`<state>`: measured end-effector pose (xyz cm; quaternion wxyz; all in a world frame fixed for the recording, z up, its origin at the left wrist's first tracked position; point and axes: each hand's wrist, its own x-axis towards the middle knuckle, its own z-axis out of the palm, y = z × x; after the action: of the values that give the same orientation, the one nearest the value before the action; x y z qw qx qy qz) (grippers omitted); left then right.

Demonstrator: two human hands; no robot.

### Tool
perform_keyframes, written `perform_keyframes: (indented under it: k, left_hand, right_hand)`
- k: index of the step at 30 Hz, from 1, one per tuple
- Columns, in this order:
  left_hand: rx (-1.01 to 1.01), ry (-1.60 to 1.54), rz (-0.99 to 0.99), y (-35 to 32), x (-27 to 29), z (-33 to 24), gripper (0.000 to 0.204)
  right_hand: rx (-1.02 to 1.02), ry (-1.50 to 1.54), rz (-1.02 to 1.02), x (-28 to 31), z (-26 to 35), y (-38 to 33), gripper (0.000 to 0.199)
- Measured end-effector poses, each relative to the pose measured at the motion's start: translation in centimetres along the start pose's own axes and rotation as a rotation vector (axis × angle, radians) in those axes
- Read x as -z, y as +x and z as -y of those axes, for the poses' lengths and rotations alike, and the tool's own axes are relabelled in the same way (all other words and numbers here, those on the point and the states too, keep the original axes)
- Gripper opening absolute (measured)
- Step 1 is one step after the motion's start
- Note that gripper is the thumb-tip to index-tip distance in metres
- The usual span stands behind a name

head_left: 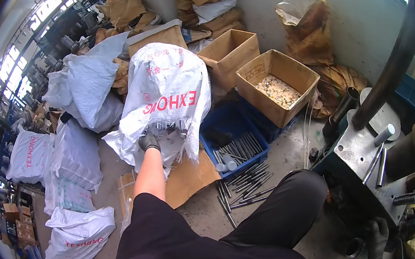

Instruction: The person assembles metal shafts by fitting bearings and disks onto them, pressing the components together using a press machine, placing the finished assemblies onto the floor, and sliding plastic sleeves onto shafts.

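Observation:
My left hand (150, 142), in a dark glove, is at the frayed mouth of a white woven sack (168, 84) with red lettering. Its fingers close at the sack's edge, their tips hidden by the cloth. Under the sack's mouth lies a flat piece of brown cardboard (191, 185). My right hand (376, 242), gloved too, is low beside the metal machine (360, 156), its fingers curled. What they hold, if anything, is hidden. Close to it is a dark metal ring (355, 247). Two thin metal rods (377, 166) lean upright on the machine's top.
A blue crate (236, 133) holds dark metal rods, and more loose rods (247, 188) lie on the floor beside my knee. Behind are a cardboard box (278, 81) of small bits and another box (231, 53). Stuffed white sacks (77, 153) line the left. A thick post (392, 60) rises from the machine.

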<state>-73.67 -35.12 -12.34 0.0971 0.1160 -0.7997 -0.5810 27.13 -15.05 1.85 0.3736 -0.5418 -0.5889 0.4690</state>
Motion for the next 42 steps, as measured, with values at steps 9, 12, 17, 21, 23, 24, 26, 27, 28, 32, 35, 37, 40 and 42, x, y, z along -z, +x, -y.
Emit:
perform_keyframes:
  k: [9, 12, 17, 21, 23, 24, 26, 27, 28, 32, 35, 37, 40, 42]
  left_hand:
    - [0.217, -0.264, 0.074, -9.3, 2.1, 2.4, 0.023]
    - [0.461, -0.389, 0.121, -10.4, 2.0, 3.6, 0.026]
    - [0.409, -0.353, 0.118, -11.4, -0.1, 5.7, 0.020]
    - [0.157, -0.226, 0.137, -8.1, 4.5, 8.4, 0.015]
    - [0.257, -0.364, 0.401, -20.8, 3.1, 10.0, 0.017]
    - [0.178, -0.483, 0.540, -22.2, 4.9, 10.0, 0.018]
    - [-0.019, -0.400, 0.934, -41.2, 3.9, -1.7, 0.018]
    - [-0.197, -0.471, 1.121, -44.4, 5.9, -7.5, 0.019]
    - [-0.308, -0.475, 1.262, -47.9, 6.7, -11.9, 0.021]
    - [-0.476, -0.402, 1.841, -61.0, 4.9, -23.0, 0.026]
    - [-0.789, -0.221, 1.976, -70.4, 2.0, -25.5, 0.032]
    - [-1.123, 0.121, 1.914, -75.4, 0.9, -26.4, 0.051]
    - [-1.499, 0.419, 1.687, -79.5, -0.6, -24.8, 0.078]
    - [-1.586, 0.476, 1.589, -80.0, -1.9, -22.0, 0.081]
  right_hand:
    - [-0.019, -0.009, 0.087, 0.4, 2.0, -2.6, 0.021]
    - [-0.067, -0.018, 0.108, 0.0, 2.6, -3.3, 0.016]
    - [-0.079, -0.070, 0.159, 1.0, 2.3, -4.9, 0.018]
    - [-0.154, 0.159, 0.207, -0.7, 5.3, -4.7, 0.017]
    - [-0.122, 0.014, 0.155, -0.5, 7.3, -5.0, 0.019]
    - [-0.082, -0.023, 0.175, -0.8, 7.5, -4.2, 0.021]
    - [-0.058, -0.109, 0.030, 2.3, 5.7, -5.2, 0.021]
    - [-0.038, -0.119, 0.033, 2.1, 6.6, -4.3, 0.025]
    - [-0.028, -0.143, 0.035, 1.9, 7.2, -3.7, 0.029]
    - [0.163, -0.176, -0.102, 2.4, 6.0, -0.5, 0.027]
    - [0.352, -0.402, -0.383, 3.3, 6.4, 1.7, 0.025]
    - [0.606, -0.613, -0.709, 4.3, 7.0, 2.9, 0.022]
    - [0.723, -0.698, -0.925, 5.1, 6.9, 4.9, 0.023]
    - [0.630, -0.775, -0.965, 5.1, 6.1, 6.2, 0.026]
